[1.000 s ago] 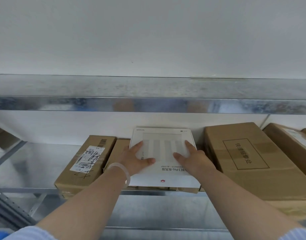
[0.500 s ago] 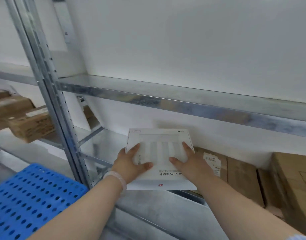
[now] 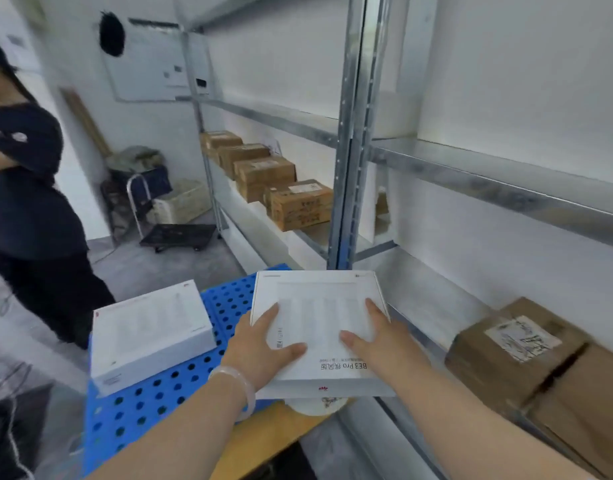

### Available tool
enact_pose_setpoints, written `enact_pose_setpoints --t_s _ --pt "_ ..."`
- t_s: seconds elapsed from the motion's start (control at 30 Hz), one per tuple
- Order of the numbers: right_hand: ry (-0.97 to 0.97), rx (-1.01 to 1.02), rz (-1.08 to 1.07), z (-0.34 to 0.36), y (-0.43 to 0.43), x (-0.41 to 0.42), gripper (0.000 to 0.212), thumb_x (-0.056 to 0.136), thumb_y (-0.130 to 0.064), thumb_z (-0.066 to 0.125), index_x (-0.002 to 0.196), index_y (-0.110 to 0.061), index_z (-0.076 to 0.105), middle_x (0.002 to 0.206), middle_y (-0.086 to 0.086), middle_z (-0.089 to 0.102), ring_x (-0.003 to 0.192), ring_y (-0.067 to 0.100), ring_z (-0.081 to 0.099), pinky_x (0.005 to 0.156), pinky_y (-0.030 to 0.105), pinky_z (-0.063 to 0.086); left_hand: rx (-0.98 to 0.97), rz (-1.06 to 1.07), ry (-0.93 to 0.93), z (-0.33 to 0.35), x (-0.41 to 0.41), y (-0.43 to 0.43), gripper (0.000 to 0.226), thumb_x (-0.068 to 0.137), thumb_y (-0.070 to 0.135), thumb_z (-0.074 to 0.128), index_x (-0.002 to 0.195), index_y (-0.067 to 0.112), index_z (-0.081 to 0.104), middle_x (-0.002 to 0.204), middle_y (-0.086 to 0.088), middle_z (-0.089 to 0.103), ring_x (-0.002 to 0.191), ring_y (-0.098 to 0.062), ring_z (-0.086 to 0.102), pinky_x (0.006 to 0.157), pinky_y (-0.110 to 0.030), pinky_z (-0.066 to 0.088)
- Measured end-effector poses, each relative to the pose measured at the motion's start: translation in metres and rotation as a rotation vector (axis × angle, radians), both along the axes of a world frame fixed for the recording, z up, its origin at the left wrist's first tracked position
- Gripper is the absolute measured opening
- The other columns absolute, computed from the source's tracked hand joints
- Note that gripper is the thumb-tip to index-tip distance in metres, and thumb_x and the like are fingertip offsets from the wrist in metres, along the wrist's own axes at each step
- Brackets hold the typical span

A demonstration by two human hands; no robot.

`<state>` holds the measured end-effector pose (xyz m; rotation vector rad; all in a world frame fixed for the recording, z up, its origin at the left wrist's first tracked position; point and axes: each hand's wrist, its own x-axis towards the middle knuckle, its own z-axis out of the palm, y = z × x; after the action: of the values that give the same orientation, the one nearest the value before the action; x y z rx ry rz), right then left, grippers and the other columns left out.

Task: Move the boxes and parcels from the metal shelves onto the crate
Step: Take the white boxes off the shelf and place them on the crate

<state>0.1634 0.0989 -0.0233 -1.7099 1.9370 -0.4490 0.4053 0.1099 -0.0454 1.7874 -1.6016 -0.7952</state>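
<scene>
Here we hold a flat white box [image 3: 318, 327] level in the air between both hands, above the right edge of the blue perforated crate [image 3: 152, 403] and just beside the metal shelves [image 3: 353, 140]. Our left hand [image 3: 260, 351] clamps its left side, thumb laid across the printed lid; our right hand [image 3: 384, 341] clamps the right side the same way. A second white box [image 3: 149, 334] already lies on the crate, to the left and apart from the one we carry. Brown cardboard parcels [image 3: 516, 355] sit on the shelf at lower right, and more cartons [image 3: 298, 202] line the farther bay. A person in dark clothes [image 3: 28, 202] stands at left.
</scene>
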Motion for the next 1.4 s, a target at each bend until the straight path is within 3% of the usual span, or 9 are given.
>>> enact_pose_setpoints --t_s 0.07,0.27,0.53,1.0,1.4 --pt "0.009 0.023 0.073 -0.011 -0.003 0.036 0.097 0.069 -0.085 0.045 0.149 -0.049 0.003 0.146 0.004 0.032 0.125 0.023 0.044 0.091 0.033 0.040 0.005 0.073 0.030 -0.013 0.034 0.015 0.101 0.059 0.074 0.071 0.145 0.048 0.025 0.149 0.006 0.022 0.131 -0.017 0.035 0.106 -0.033 0.036" --pt "0.040 0.110 0.268 -0.041 -0.002 0.128 0.094 0.070 -0.085 0.044 0.147 -0.053 0.000 0.144 0.001 0.031 0.120 0.020 0.047 0.080 0.035 0.039 0.059 0.280 0.078 -0.049 0.116 0.066 0.105 0.052 0.080 0.066 0.143 0.050 0.025 0.149 0.012 0.021 0.132 -0.014 0.032 0.105 -0.033 0.036" --pt "-0.021 0.274 0.452 -0.073 0.001 0.205 0.093 0.076 -0.072 0.056 0.148 -0.053 -0.001 0.155 0.002 0.015 0.135 0.021 0.035 0.103 0.040 0.035 0.120 0.471 0.157 -0.088 0.178 0.112 0.102 0.053 0.074 0.073 0.142 0.052 0.028 0.140 0.016 0.026 0.122 -0.008 0.037 0.103 -0.031 0.039" --pt "-0.065 0.370 0.432 -0.138 -0.014 0.241 0.094 0.078 -0.063 0.064 0.147 -0.054 0.001 0.155 0.001 0.015 0.136 0.020 0.032 0.106 0.041 0.033 0.224 0.541 0.147 -0.142 0.200 0.112 0.102 0.051 0.078 0.068 0.140 0.058 0.023 0.148 0.018 0.017 0.132 -0.011 0.030 0.105 -0.032 0.036" --pt "-0.067 0.334 0.465 -0.150 -0.035 0.254 0.095 0.077 -0.067 0.062 0.144 -0.058 -0.004 0.158 -0.001 0.010 0.139 0.020 0.028 0.106 0.041 0.033 0.182 0.562 0.120 -0.144 0.211 0.095 0.096 0.063 0.064 0.076 0.143 0.052 0.026 0.148 0.012 0.019 0.136 -0.016 0.026 0.111 -0.043 0.033"
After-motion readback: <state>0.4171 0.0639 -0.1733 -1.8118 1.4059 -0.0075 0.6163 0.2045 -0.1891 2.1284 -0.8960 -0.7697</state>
